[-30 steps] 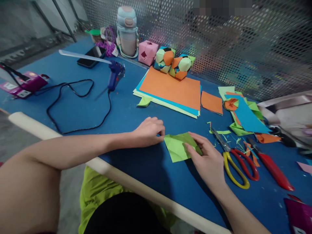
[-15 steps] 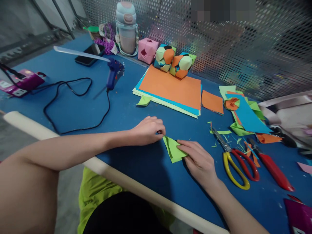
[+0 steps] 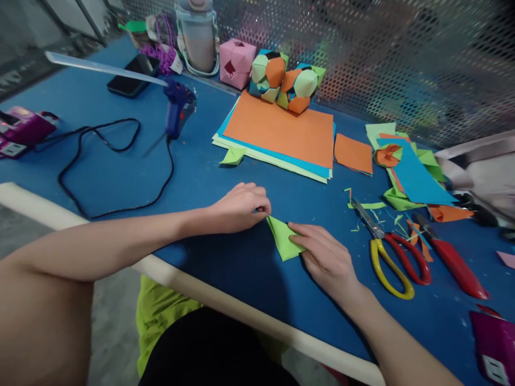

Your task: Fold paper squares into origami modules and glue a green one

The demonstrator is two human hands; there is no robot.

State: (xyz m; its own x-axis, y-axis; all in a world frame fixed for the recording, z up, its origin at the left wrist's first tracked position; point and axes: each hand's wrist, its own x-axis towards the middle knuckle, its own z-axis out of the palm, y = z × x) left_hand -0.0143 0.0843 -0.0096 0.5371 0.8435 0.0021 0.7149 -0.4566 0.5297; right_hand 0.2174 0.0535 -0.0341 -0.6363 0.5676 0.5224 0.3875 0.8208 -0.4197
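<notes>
A small piece of folded green paper (image 3: 284,242) lies low over the blue table between my two hands. My left hand (image 3: 243,208) is closed, its thumb and forefinger pinching the paper's upper left corner. From the right, my right hand (image 3: 325,254) grips the paper's other side, fingers laid over the top and the thumb hidden. Right of that hand lie scissors (image 3: 377,236) with one yellow and one red handle, among thin paper scraps. Beyond the hands rests a stack of coloured sheets (image 3: 281,134), orange on top, with a small green folded piece (image 3: 232,156) at its near left corner.
A blue glue gun (image 3: 177,107) with a long glue stick and a looping cord (image 3: 139,145) occupies the left. Folded paper balls (image 3: 269,75), a pink paper cube (image 3: 237,63) and a bottle (image 3: 197,40) line the mesh panel. A red-handled cutter (image 3: 461,268) lies right.
The green paper's right flap has been folded over, and my right fingers now lie farther across it. My view has shifted slightly, so the table's things appear higher.
</notes>
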